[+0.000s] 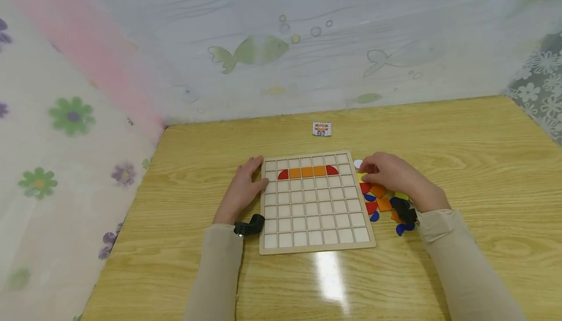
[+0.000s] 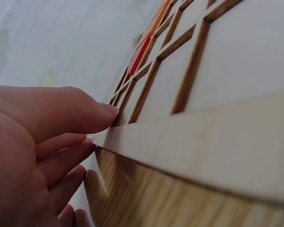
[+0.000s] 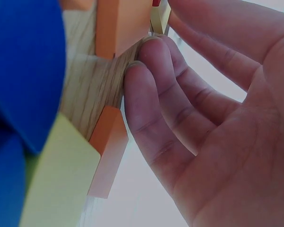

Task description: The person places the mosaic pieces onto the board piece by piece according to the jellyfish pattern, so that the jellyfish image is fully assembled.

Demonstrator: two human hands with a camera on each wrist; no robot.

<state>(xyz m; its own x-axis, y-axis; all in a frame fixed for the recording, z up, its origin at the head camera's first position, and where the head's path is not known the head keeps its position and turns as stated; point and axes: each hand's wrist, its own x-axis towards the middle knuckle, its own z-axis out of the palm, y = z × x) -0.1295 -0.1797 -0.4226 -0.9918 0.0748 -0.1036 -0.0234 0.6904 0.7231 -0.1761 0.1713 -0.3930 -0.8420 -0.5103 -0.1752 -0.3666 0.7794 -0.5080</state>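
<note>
My left hand (image 1: 243, 187) rests along the left edge of a wooden grid board (image 1: 318, 251). In the left wrist view its thumb lies on the board's rim (image 2: 194, 137), with the other fingers against the side. In the board's second row sit a red quarter-round piece (image 1: 283, 174), several orange squares (image 1: 307, 171) and another red quarter-round (image 1: 332, 170). Right of the board, my right hand (image 1: 388, 170) has bent fingers and pinches a yellow piece (image 1: 362, 178) between thumb and fingertips. The right wrist view shows that yellow piece (image 3: 160, 19) partly hidden at the fingertips.
Beside the board lie a white disc (image 1: 358, 164), red pieces (image 1: 371, 207), orange squares (image 1: 384, 205) and blue pieces (image 1: 374, 216). Behind it on the wooden table (image 1: 210, 150) is a small pattern card (image 1: 322, 129). Painted walls (image 1: 307, 67) border the table.
</note>
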